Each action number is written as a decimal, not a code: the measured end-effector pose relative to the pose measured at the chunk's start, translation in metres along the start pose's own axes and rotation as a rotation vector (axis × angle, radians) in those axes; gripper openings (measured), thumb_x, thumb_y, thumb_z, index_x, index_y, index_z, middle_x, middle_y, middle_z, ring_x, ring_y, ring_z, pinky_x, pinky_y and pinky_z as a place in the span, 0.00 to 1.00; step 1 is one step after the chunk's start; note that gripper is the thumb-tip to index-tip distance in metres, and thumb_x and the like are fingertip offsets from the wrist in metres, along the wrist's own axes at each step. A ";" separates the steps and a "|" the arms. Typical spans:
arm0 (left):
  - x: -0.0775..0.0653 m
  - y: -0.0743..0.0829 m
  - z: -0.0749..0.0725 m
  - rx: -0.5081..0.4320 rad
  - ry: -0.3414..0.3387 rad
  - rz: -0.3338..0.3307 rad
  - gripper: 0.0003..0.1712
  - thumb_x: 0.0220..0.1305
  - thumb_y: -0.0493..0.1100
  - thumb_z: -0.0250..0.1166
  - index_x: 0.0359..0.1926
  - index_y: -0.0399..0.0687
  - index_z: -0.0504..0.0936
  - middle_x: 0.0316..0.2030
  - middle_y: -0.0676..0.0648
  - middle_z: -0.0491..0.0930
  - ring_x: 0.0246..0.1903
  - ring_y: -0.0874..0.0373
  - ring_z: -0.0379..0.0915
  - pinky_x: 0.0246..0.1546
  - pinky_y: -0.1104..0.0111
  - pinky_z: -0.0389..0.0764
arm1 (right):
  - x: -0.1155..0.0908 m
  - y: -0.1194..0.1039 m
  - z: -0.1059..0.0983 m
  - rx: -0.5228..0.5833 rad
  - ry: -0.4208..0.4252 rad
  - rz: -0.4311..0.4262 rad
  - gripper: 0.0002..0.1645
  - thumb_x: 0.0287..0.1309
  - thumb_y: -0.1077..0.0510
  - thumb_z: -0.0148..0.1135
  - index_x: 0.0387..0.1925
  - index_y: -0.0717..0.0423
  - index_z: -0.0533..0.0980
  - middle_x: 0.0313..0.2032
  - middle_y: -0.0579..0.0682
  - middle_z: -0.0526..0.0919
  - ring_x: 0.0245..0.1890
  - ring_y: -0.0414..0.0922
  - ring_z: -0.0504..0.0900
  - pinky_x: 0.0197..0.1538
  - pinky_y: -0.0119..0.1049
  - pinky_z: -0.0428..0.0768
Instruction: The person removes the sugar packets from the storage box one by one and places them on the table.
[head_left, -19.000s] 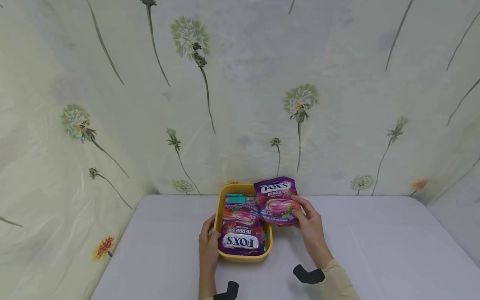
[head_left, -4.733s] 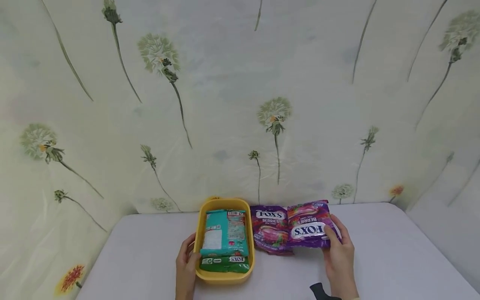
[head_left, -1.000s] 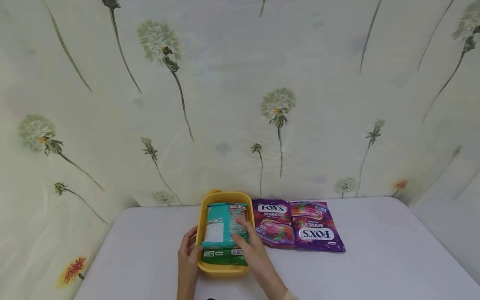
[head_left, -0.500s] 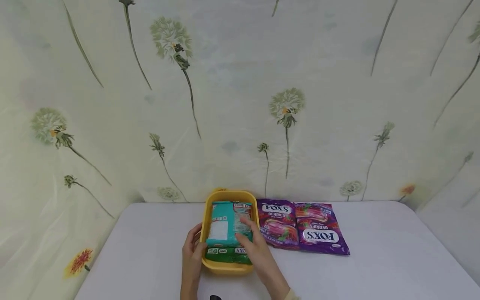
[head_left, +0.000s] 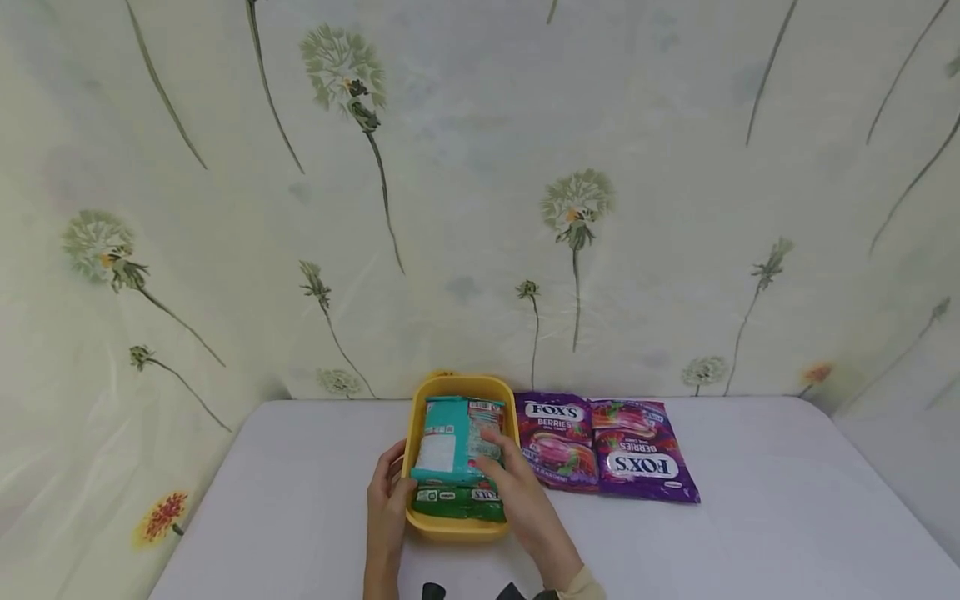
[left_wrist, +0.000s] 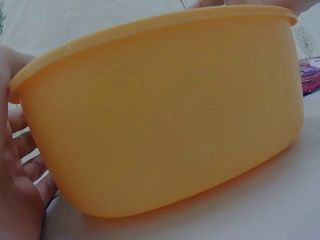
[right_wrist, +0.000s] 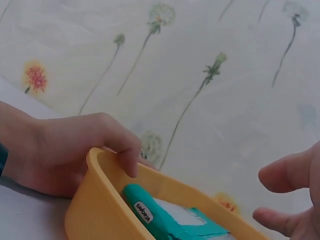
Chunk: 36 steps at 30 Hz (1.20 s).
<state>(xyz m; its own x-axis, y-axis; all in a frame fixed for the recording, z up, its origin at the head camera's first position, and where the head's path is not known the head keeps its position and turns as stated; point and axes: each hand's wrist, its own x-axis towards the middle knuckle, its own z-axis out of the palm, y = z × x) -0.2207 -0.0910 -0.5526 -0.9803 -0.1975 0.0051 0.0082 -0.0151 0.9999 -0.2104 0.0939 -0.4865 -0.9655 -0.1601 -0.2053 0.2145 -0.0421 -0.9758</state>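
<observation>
A yellow plastic tub (head_left: 459, 530) stands on the table with candy bags inside. My left hand (head_left: 387, 500) grips its left rim, thumb hooked over the inside and fingers along the outer wall (left_wrist: 165, 115). On top in the tub lies a teal candy bag (head_left: 442, 442), with a green candy bag (head_left: 453, 503) at the near end. My right hand (head_left: 521, 496) is over the tub's right side, above the teal bag. In the right wrist view its fingertips (right_wrist: 285, 175) are spread apart with nothing between them. Whether they touch the teal bag I cannot tell.
Two purple Fox's Berries candy bags, a left one (head_left: 558, 450) and a right one (head_left: 643, 454), lie side by side right of the tub. The white-covered table (head_left: 750, 517) ends at a flower-printed curtain (head_left: 480, 208) behind.
Earlier my right hand moved purple bags out of the tub; the second was released on the table beside the first. It then moved left over the tub. Little differs in the last second.
</observation>
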 end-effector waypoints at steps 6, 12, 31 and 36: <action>0.001 0.000 -0.002 0.002 0.007 0.006 0.31 0.59 0.31 0.52 0.64 0.54 0.67 0.61 0.47 0.71 0.59 0.54 0.69 0.52 0.79 0.73 | 0.001 0.000 0.000 0.033 -0.046 -0.011 0.33 0.66 0.49 0.50 0.69 0.51 0.56 0.74 0.58 0.42 0.74 0.59 0.33 0.69 0.63 0.40; 0.002 -0.002 -0.005 0.002 0.017 0.015 0.31 0.58 0.30 0.51 0.63 0.53 0.68 0.61 0.46 0.71 0.59 0.53 0.70 0.49 0.82 0.72 | 0.002 -0.003 0.007 -0.003 -0.038 -0.002 0.31 0.66 0.50 0.50 0.67 0.52 0.59 0.73 0.59 0.47 0.72 0.60 0.44 0.69 0.63 0.50; 0.004 -0.005 0.001 -0.008 0.030 0.022 0.31 0.57 0.29 0.50 0.62 0.52 0.69 0.60 0.47 0.72 0.57 0.54 0.70 0.49 0.83 0.72 | 0.000 -0.012 0.009 0.000 0.040 -0.014 0.27 0.66 0.53 0.50 0.64 0.52 0.62 0.68 0.56 0.59 0.68 0.56 0.57 0.68 0.63 0.52; 0.002 -0.005 0.002 -0.012 0.032 0.019 0.31 0.57 0.29 0.50 0.62 0.52 0.70 0.59 0.47 0.73 0.57 0.54 0.70 0.48 0.83 0.72 | -0.002 -0.014 0.010 -0.042 0.096 -0.023 0.24 0.65 0.54 0.50 0.62 0.51 0.66 0.66 0.55 0.65 0.66 0.56 0.62 0.66 0.62 0.57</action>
<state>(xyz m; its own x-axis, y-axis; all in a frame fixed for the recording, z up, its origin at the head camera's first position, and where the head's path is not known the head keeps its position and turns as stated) -0.2233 -0.0894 -0.5574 -0.9731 -0.2292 0.0235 0.0294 -0.0222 0.9993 -0.2101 0.0845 -0.4717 -0.9802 -0.0644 -0.1873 0.1879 -0.0026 -0.9822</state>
